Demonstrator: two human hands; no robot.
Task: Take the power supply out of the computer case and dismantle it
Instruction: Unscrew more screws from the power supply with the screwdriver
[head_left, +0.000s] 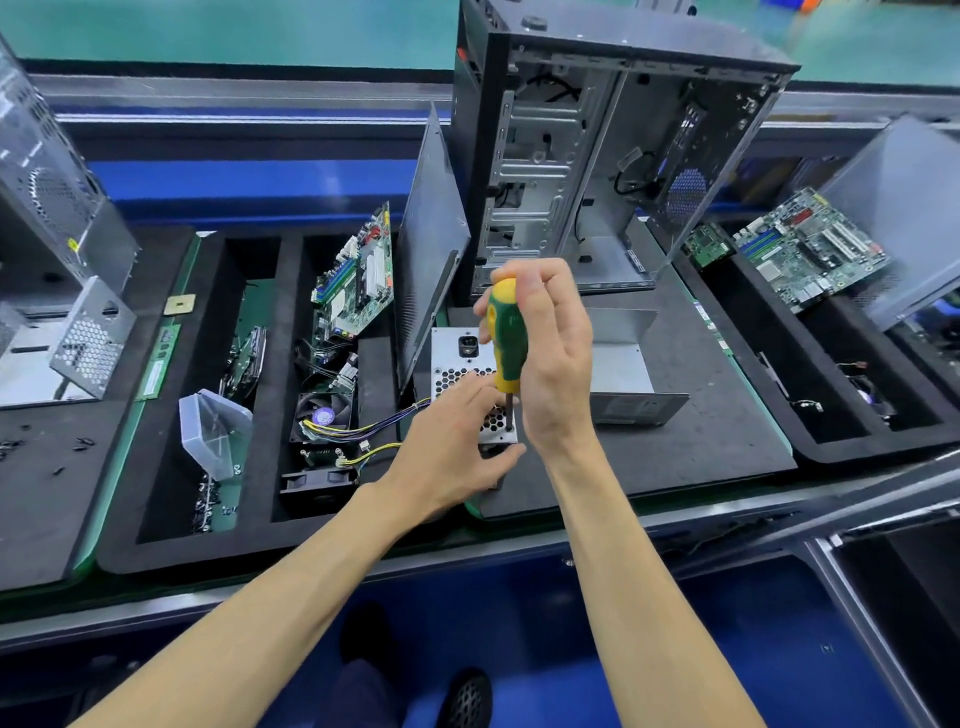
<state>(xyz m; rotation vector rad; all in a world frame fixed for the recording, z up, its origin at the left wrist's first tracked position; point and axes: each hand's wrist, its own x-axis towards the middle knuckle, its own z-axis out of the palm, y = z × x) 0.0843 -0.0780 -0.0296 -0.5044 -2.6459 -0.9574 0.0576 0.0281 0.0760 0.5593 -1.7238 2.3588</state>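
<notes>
The silver power supply (457, 358) stands on the black foam mat (691, 441) in front of the open computer case (587, 156), its honeycomb grille and power socket facing up. My right hand (550, 353) grips a green and yellow screwdriver (506, 338) held upright, its tip on the near corner of the grille. My left hand (457, 441) holds the near edge of the power supply, thumb under the corner. Coloured wires (363, 431) run from the unit to the left.
A black foam tray (291, 364) on the left holds a motherboard (356, 280), a fan, a clear plastic box (213, 431) and loose screws. A side panel (431, 234) leans beside the case. A bent metal cover (623, 364) lies behind my right hand. Another motherboard (810, 249) sits right.
</notes>
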